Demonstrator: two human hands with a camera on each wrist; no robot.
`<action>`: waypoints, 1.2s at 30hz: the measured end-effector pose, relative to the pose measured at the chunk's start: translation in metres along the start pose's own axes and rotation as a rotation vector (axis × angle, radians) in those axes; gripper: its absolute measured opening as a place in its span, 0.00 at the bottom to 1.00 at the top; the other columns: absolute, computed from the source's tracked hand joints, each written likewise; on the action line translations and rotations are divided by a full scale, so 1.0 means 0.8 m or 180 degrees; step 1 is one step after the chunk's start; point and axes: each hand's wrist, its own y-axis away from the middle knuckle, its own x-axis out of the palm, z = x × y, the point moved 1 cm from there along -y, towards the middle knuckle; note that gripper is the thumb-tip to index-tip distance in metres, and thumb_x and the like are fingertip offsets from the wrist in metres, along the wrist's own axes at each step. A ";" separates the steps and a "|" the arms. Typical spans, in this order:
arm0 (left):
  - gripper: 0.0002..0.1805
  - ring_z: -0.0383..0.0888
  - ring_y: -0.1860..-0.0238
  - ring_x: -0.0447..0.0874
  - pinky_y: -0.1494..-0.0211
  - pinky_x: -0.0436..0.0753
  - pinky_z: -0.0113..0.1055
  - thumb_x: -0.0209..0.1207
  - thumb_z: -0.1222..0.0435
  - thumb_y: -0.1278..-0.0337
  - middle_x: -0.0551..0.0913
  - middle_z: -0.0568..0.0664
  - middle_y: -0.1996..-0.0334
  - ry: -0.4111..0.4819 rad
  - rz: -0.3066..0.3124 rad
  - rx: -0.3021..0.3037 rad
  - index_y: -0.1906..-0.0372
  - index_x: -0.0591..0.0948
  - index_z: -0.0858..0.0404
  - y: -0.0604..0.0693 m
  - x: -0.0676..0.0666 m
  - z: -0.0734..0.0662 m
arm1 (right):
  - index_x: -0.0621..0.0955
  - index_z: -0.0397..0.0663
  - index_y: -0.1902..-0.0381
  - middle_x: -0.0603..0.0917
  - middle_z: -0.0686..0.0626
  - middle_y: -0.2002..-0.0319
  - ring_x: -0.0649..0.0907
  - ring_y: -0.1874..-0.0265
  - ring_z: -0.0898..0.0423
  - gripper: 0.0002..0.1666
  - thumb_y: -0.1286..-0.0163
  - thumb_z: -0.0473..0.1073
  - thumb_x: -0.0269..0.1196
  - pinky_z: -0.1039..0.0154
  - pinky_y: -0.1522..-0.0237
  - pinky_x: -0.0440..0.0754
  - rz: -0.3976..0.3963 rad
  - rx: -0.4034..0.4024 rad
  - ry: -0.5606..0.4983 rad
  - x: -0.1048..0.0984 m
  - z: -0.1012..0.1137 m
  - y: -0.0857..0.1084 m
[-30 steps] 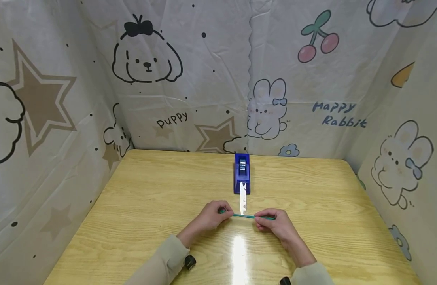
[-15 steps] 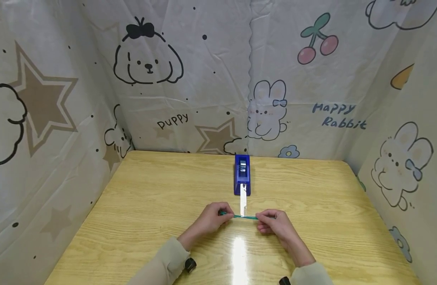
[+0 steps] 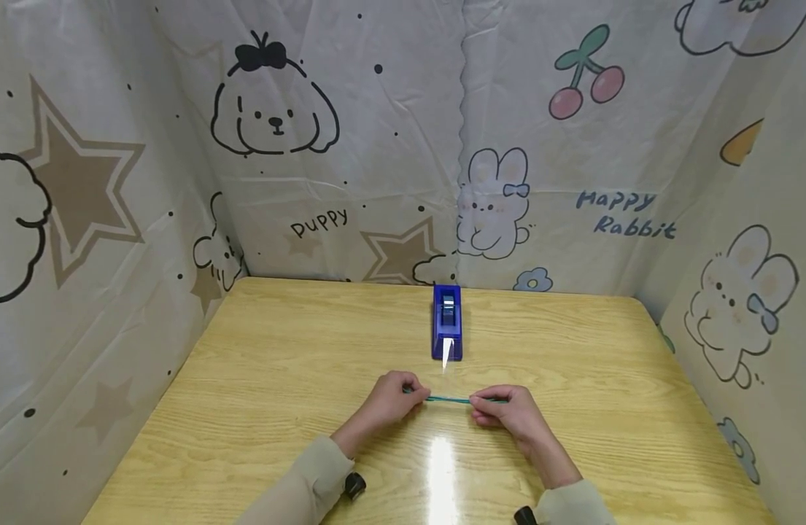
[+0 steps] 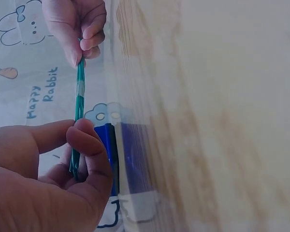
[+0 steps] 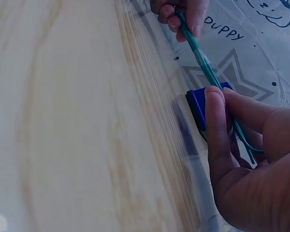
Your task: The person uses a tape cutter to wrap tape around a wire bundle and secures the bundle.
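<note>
Green strands (image 3: 449, 399) | left hand (image 3: 391, 399), right hand (image 3: 513, 414) pinching | tabletop (image 3: 278, 364) around | dispenser (image 3: 446, 329) near far edge

The tape dispenser (image 3: 447, 330) sits on the bench (image 3: 297, 350) at twelve o'clock from the cords (image 3: 449, 399); left grip (image 3: 391, 399) at nine, right grip (image 3: 513, 412) at three.

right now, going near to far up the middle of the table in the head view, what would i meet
Green strands pinched between the left hand and right hand → loose tape end → blue tape dispenser → printed curtain.
</note>
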 end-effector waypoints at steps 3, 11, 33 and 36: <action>0.11 0.41 0.79 0.74 0.76 0.74 0.30 0.64 0.64 0.30 0.84 0.57 0.77 0.0024 0.0016 -0.0057 0.67 0.85 0.67 -0.001 0.000 -0.001 | 0.86 0.27 0.53 0.91 0.45 0.66 0.91 0.69 0.57 0.12 0.33 0.29 0.69 0.63 0.61 0.89 -0.0010 -0.0008 -0.0024 0.000 0.000 -0.001; 0.09 0.41 0.77 0.74 0.74 0.73 0.29 0.67 0.64 0.33 0.86 0.57 0.75 0.0106 0.0047 -0.0164 0.67 0.87 0.67 -0.005 -0.002 -0.002 | 0.85 0.23 0.51 0.91 0.43 0.65 0.91 0.69 0.57 0.14 0.32 0.28 0.68 0.63 0.61 0.89 0.0036 -0.0073 -0.0044 -0.002 0.003 -0.001; 0.05 0.39 0.76 0.74 0.75 0.73 0.30 0.70 0.65 0.37 0.85 0.55 0.73 0.0092 -0.0061 -0.0030 0.68 0.88 0.62 -0.005 -0.006 0.000 | 0.85 0.32 0.53 0.87 0.47 0.69 0.89 0.72 0.57 0.14 0.26 0.41 0.66 0.63 0.63 0.89 0.0013 0.0138 0.0176 0.004 -0.001 -0.007; 0.05 0.38 0.76 0.74 0.75 0.74 0.29 0.70 0.65 0.37 0.85 0.54 0.73 0.0077 -0.0056 -0.0034 0.68 0.89 0.61 -0.005 -0.006 0.000 | 0.85 0.32 0.54 0.88 0.47 0.70 0.89 0.72 0.57 0.14 0.26 0.40 0.66 0.63 0.64 0.89 0.0012 0.0152 0.0200 0.005 0.000 -0.007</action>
